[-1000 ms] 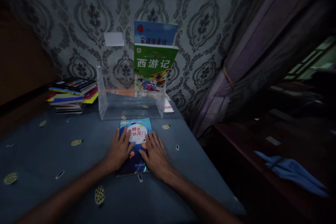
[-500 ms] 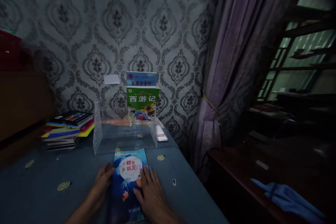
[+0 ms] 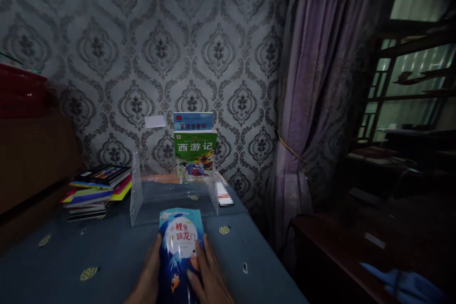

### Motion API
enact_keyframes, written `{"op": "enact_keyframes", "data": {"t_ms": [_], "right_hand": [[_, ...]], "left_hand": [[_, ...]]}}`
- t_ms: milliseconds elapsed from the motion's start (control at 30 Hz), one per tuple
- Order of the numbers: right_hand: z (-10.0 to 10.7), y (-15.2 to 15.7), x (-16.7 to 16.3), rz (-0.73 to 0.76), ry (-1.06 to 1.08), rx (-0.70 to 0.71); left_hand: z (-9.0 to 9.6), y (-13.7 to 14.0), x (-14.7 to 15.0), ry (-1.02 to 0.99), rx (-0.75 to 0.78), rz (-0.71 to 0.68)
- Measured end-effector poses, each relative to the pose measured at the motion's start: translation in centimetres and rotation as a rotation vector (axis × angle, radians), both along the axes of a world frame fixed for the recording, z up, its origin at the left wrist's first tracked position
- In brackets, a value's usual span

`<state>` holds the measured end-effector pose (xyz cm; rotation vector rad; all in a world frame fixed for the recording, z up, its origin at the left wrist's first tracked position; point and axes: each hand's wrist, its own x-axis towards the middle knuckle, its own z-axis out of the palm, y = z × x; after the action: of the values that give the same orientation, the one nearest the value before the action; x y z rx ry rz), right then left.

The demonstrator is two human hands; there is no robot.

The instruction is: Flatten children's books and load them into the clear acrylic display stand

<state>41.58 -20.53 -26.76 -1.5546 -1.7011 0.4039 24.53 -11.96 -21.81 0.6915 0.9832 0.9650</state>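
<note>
A blue picture book (image 3: 178, 242) with a white circle and red title faces me, its cover bowed and shiny. My left hand (image 3: 149, 268) grips its left edge, fingers partly hidden behind it. On the right edge, my right hand (image 3: 211, 270) clasps the book, thumb across the cover. Just beyond stands a clear acrylic rack (image 3: 136, 194). A green book (image 3: 195, 156) stands upright in it at the right, and a light-blue book (image 3: 193, 121) rises behind that one.
A messy stack of books (image 3: 98, 190) lies left of the rack. A pixelated white item (image 3: 224, 194) sits by the rack's right side. The blue tablecloth (image 3: 117, 251) ends at a right edge, near a purple curtain (image 3: 295, 118). A brown box (image 3: 35, 156) stands far left.
My left hand has closed on the book's left edge, and my right hand has shifted to its right edge. The cover now bends between them. The view has tilted up slightly.
</note>
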Motion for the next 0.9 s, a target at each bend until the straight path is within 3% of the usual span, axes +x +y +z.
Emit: {"op": "enact_keyframes", "data": {"t_ms": [100,233,433,567,700,900], "right_hand": [[0.0,-0.1,-0.7,-0.141,0.264,0.048],[1.0,0.0,-0.9,-0.307,0.524,0.054],[4.7,0.2,-0.6,-0.240,0.733,0.071],[6.5,0.6,-0.9,-0.259,0.625,0.178],[6.8,0.9,-0.4,-0.209,0.396,0.254],[6.6,0.2,0.3,-0.201,0.197,0.272]], "left_hand": [[1.5,-0.6,0.9,-0.086,-0.134,-0.033],[2.4,-1.0,1.3,-0.082,-0.029,-0.035],[4.1,-1.7,1.8,-0.010,0.151,0.110],[5.8,-1.6,1.6,-0.012,0.396,0.066],[6.2,-1.2,0.4,0.146,0.639,0.095],[5.5,-1.5,-0.8,0.302,0.744,0.085]]}}
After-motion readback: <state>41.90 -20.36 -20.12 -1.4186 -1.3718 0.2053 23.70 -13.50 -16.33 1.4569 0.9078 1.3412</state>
